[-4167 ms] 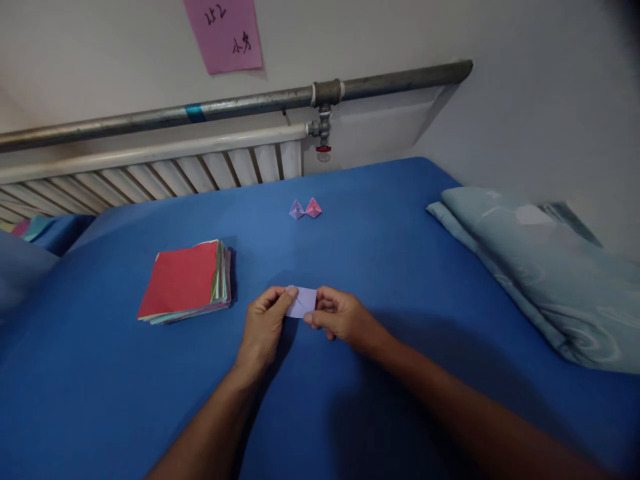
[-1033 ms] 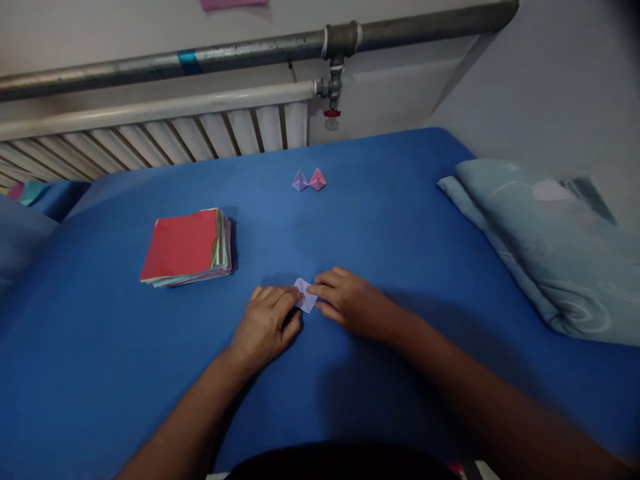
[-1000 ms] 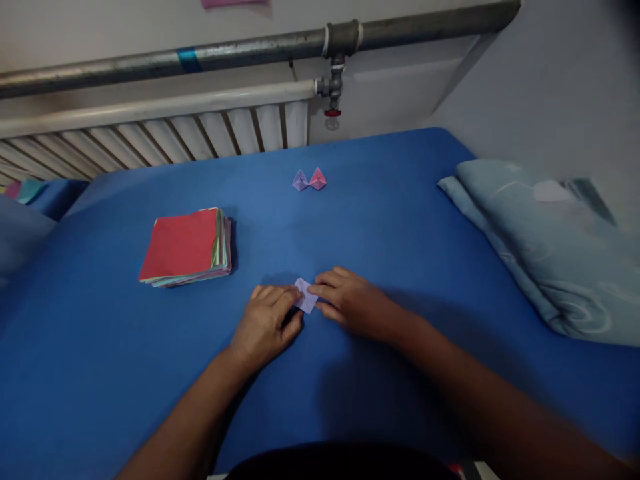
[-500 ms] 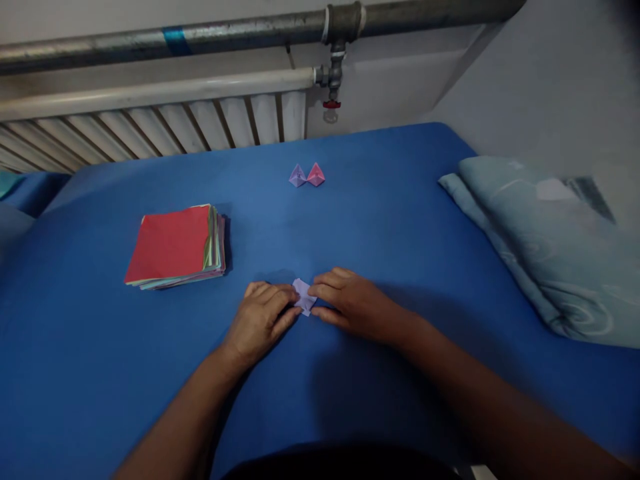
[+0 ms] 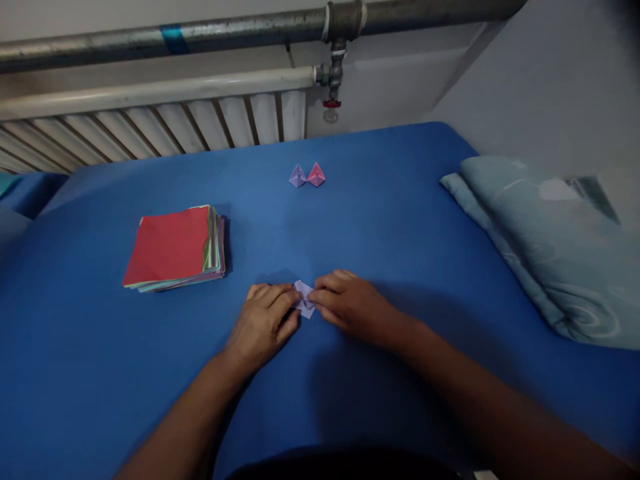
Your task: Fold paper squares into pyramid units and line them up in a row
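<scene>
A small folded piece of light purple paper point(image 5: 306, 309) lies on the blue surface between my two hands. My left hand point(image 5: 265, 317) presses its left side, with the fingers bent together and their tips on the paper. From the right, my right hand point(image 5: 353, 301) pinches the paper's edge between thumb and fingers. Farther back, a purple folded paper piece point(image 5: 297, 177) and a pink one point(image 5: 316, 175) stand side by side. The fingertips cover parts of the paper in hand.
On the left lies a stack of coloured paper point(image 5: 167, 247) with a red sheet on top. A folded grey-green cloth point(image 5: 545, 247) rests at the right. Behind the blue surface point(image 5: 380, 200) are a white radiator point(image 5: 150, 127) and a metal pipe point(image 5: 240, 30).
My right thumb and fingers have come together at the paper's right edge. My left thumb has shifted down slightly, off the paper's lower part.
</scene>
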Demonstrator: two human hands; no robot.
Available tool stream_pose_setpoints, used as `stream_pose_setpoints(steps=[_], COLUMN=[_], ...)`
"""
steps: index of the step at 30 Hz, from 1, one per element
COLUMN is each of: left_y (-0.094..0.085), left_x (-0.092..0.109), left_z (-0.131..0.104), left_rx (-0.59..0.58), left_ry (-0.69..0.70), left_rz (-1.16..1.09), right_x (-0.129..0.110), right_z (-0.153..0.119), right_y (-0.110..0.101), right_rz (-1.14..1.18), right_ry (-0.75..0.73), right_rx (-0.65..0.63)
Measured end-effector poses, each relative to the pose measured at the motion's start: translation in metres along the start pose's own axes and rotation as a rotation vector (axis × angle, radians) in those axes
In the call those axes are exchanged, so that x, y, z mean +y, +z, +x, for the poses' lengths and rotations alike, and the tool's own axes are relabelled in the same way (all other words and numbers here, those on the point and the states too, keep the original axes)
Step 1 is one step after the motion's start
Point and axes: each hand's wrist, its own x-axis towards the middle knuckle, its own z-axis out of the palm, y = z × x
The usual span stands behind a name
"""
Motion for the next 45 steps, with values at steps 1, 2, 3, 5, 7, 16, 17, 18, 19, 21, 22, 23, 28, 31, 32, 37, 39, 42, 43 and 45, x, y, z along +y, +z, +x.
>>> stream_pose_setpoints(steps=[1,2,3,5,7,16,17,18,19,21,22,23,28,31,32,37,39,42,43,45], left_y=[0.000,0.001,0.001,0.001,0.001,0.001,0.001,0.001,0.001,0.001,0.001,0.001,0.003,0.003,0.004,0.003,0.003,0.004,0.004,0.004], left_x=[0.000,0.000,0.000,0.000,0.000,0.001,0.001,0.002,0.002,0.002,0.002,0.002,0.001,0.002,0.003,0.005,0.005,0.005,0.005,0.005], left_z=[0.000,0.001,0.001,0.002,0.002,0.003,0.003,0.003,0.003,0.004,0.004,0.004,0.004,0.004,0.004,0.006,0.007,0.007,0.007,0.007], left_rx=[0.000,-0.003,-0.007,-0.012,-0.012,0.011,0.009,0.007,0.005,0.003,0.002,0.003,0.000,0.008,0.011,0.001,-0.003,-0.003,0.002,0.014], left_ry=[0.006,0.010,0.014,0.026,0.036,0.022,0.014,0.008,0.003,-0.007,-0.012,-0.014,-0.022,-0.051,-0.064,-0.140,-0.166,-0.204,-0.211,-0.217], left_rz=[0.012,0.020,0.026,0.034,0.040,0.032,0.024,0.016,0.009,0.004,0.004,0.006,0.001,-0.019,-0.028,-0.064,-0.069,-0.074,-0.073,-0.066], right_x=[0.000,0.000,0.001,0.001,0.000,-0.001,-0.001,-0.001,-0.001,-0.001,-0.001,-0.001,0.001,-0.001,-0.002,-0.008,-0.009,-0.010,-0.010,-0.012], right_z=[0.000,0.000,0.000,0.000,-0.001,-0.006,-0.006,-0.006,-0.006,-0.006,-0.006,-0.006,-0.005,-0.003,-0.002,0.002,0.004,0.007,0.007,0.008], right_y=[0.000,0.000,-0.001,-0.001,0.000,0.010,0.011,0.011,0.012,0.012,0.012,0.012,0.013,0.013,0.012,0.009,0.009,0.009,0.009,0.009], right_rz=[-0.004,-0.007,-0.010,-0.012,-0.011,-0.044,-0.047,-0.049,-0.049,-0.049,-0.047,-0.043,-0.002,0.045,0.061,0.072,0.068,0.069,0.068,0.071], right_ry=[-0.006,-0.015,-0.025,-0.034,-0.024,0.002,0.005,0.005,0.007,0.012,0.015,0.017,0.039,0.090,0.111,0.188,0.207,0.228,0.235,0.248], right_rx=[0.003,0.006,0.010,0.018,0.030,0.137,0.140,0.142,0.143,0.148,0.149,0.150,0.157,0.164,0.163,0.125,0.110,0.098,0.097,0.107])
